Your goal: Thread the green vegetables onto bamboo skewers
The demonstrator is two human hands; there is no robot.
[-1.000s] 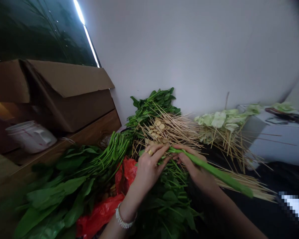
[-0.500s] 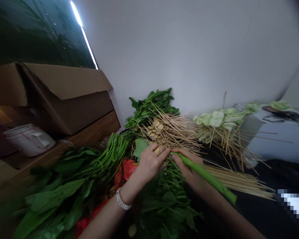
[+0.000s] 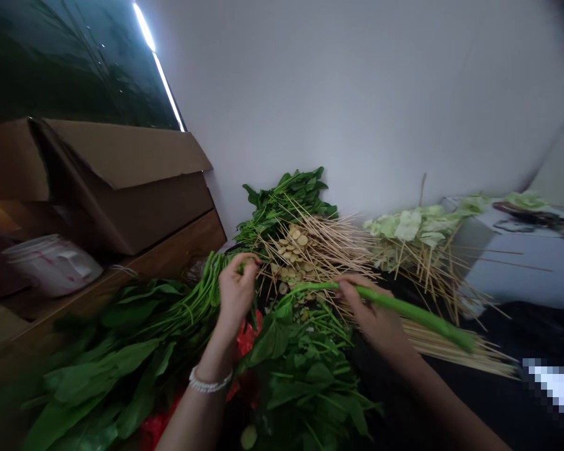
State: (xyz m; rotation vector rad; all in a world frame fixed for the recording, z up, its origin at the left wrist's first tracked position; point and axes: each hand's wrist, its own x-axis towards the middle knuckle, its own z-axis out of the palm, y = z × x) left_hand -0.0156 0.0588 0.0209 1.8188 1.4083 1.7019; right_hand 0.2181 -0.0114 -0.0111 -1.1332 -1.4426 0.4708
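My right hand (image 3: pixel 370 310) is closed round a long green skewer of folded leaves (image 3: pixel 418 315) that points to the right. My left hand (image 3: pixel 235 291) is off to the left, pinching a green stem (image 3: pixel 242 265) at the cut ends of a bundle of leafy greens (image 3: pixel 169 313). Below and between my hands lies a heap of loose spinach-like leaves (image 3: pixel 305 369). Behind them sits a pile of bamboo skewers with small tan slices (image 3: pixel 301 247).
Open cardboard boxes (image 3: pixel 122 181) and a white bucket (image 3: pixel 51 263) stand at the left. Skewers of pale cabbage (image 3: pixel 418 228) lie at the back right beside a white box (image 3: pixel 512 257). Bare bamboo sticks (image 3: pixel 451 347) lie at the right. A red plastic bag (image 3: pixel 247 338) shows under the greens.
My left hand has left the green skewer and moved left to the stem ends of the bundle. My right hand still holds the skewer, now a little higher.
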